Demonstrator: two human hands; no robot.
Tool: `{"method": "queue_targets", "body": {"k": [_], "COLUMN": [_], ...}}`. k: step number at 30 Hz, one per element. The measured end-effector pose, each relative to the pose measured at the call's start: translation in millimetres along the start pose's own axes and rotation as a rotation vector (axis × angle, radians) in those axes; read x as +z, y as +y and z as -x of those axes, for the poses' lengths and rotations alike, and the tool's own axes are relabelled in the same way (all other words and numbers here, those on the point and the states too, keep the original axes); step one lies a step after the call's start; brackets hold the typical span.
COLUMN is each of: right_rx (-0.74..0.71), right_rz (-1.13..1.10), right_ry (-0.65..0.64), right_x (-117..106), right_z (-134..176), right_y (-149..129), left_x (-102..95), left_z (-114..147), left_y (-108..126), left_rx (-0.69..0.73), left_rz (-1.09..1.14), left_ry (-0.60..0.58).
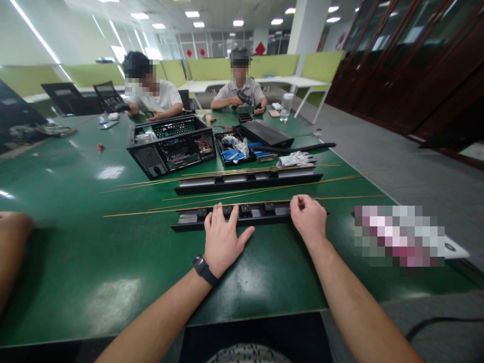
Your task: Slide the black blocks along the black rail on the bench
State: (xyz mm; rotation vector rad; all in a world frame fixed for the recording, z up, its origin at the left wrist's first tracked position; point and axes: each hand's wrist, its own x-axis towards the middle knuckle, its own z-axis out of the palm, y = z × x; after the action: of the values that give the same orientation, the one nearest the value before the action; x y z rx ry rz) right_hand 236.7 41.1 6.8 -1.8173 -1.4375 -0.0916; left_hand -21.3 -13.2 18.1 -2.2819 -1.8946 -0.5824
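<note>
A long black rail (264, 220) with a silvery inner channel lies crosswise in front of me. Several small black blocks (246, 210) sit along it. My left hand (224, 234), wearing a dark watch (204, 269), rests with fingers spread over the rail's left half, fingertips at the blocks. At the right end, my right hand (308, 216) is closed in a pinch on a thin brass rod (128, 215) that runs along the rail and sticks out past both ends. The pinching fingertips partly hide the rod.
Behind lies a second rail (249, 184) with more brass rods. Further back are an open computer case (170, 148), a black tray (235, 160) with gloves, and white gloves (297, 159). Two people sit opposite; one holds a power drill (244, 97). Another person's arm (13, 247) shows at left.
</note>
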Motion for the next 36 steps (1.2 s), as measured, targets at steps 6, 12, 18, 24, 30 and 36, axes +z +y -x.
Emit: {"method": "queue_targets", "body": {"k": [6, 12, 18, 24, 30, 36], "right_rx": [0.004, 0.000, 0.005, 0.005, 0.007, 0.016], "right_rz": [0.004, 0.002, 0.003, 0.002, -0.012, -0.006], "right_ry": [0.002, 0.001, -0.001, 0.001, -0.009, -0.013], "right_x": [0, 1, 1, 0, -1, -3], "right_z": [0, 0, 0, 0, 0, 0], "right_y": [0, 1, 1, 1, 0, -3], "left_x": [-2.3, -3.1, -3.9, -2.9, -4.2, -0.2], "left_z": [4, 2, -2, -5, -6, -8], "left_y": [3, 3, 0, -5, -8, -4], "left_rx": [-0.074, -0.082, -0.074, -0.046, -0.039, -0.056], "left_rz": [-0.025, -0.016, -0.008, -0.015, -0.027, -0.027], "left_ry": [-0.024, -0.052, -0.071, -0.080, -0.099, -0.085]}}
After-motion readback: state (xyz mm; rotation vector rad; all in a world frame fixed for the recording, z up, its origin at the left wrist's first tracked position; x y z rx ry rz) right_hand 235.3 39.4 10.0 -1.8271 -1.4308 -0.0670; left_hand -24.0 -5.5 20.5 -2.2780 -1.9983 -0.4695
